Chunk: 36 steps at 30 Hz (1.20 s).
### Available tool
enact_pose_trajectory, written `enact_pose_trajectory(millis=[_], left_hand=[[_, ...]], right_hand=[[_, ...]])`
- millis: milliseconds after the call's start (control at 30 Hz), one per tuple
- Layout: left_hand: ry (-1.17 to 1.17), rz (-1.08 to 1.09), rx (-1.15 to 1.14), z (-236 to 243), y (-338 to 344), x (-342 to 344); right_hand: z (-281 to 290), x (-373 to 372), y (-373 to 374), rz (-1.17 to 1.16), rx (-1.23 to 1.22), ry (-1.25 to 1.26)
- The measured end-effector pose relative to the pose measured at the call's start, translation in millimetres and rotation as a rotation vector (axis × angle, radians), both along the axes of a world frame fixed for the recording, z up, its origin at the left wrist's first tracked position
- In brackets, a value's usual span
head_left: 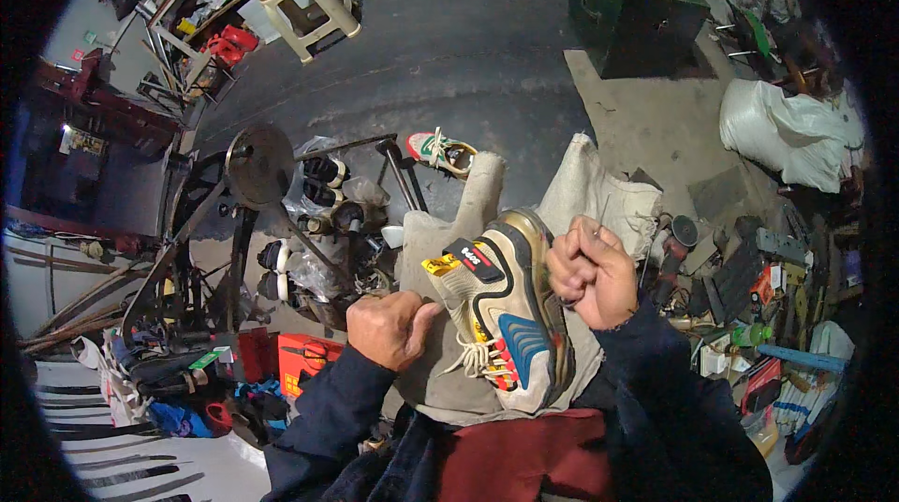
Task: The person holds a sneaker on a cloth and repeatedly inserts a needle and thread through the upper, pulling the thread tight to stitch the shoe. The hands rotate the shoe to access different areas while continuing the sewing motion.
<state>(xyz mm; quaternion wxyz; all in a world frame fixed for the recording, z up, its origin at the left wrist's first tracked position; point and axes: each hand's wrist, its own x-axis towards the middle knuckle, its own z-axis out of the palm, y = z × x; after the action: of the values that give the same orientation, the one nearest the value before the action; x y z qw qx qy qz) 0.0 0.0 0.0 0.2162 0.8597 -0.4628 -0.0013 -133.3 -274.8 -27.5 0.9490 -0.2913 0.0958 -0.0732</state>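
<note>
Dark sleeves point(688, 408) come in from the lower edge of the frame, with dark red cloth point(524, 455) at bottom centre between them. Dark grey floor point(449, 52) fills the upper middle. On it, toward the upper right, stands a green chest point(632, 10). At left of centre is a black metal stand point(242, 258) topped by a round disc point(259, 167). A bulging white sack point(787, 132) sits at the right, and a beige plastic stool point(304, 1) stands in the upper left. Pale grey cloth point(435, 390) spreads across the lower centre, under the work. Dark shoes point(323, 169) with light soles are gathered just right of the stand, some amid clear plastic.

The cream sneaker point(506, 301) lies on its side on the pale cloth, a little right of centre and below the middle. It has a blue ridged panel, pale laces and a black patch beside a yellow tab; its thick sole runs along the right. Farther up, a red, white and green shoe point(440, 152) rests on the floor.

Both hands are apart. The left hand point(386, 329), left of the sneaker, is curled with the thumb uppermost; whether anything is inside it cannot be told. The right hand point(599, 277), beside the sole, pinches a thin needle-like tool point(603, 209) that points upward.
</note>
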Motion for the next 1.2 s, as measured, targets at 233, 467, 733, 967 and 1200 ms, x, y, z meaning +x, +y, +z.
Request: enact_pose_trajectory(millis=[233,467,733,967,1200], left_hand=[[-0.037,0.142,0.018,-30.3,73.9,26.2],[0.83,0.309,-0.999,-8.4,49.9,-2.4],[1.297,0.083,-1.453,25.3,-21.0,-33.1],[1.467,0.584,-1.23,13.3,-1.0,-66.3],[1.56,0.632,-1.151,-3.4,26.7,-92.5]], right_hand=[[-2.8,-3.9,6.6,-0.072,-0.164,0.114],[14.1,-1.7,12.4,-0.246,-0.757,0.31],[26.9,-9.7,-0.3,0.024,-1.621,0.366],[14.1,-2.0,6.9,-0.067,-1.619,0.383],[6.9,5.1,10.7,0.01,-1.709,0.365]])
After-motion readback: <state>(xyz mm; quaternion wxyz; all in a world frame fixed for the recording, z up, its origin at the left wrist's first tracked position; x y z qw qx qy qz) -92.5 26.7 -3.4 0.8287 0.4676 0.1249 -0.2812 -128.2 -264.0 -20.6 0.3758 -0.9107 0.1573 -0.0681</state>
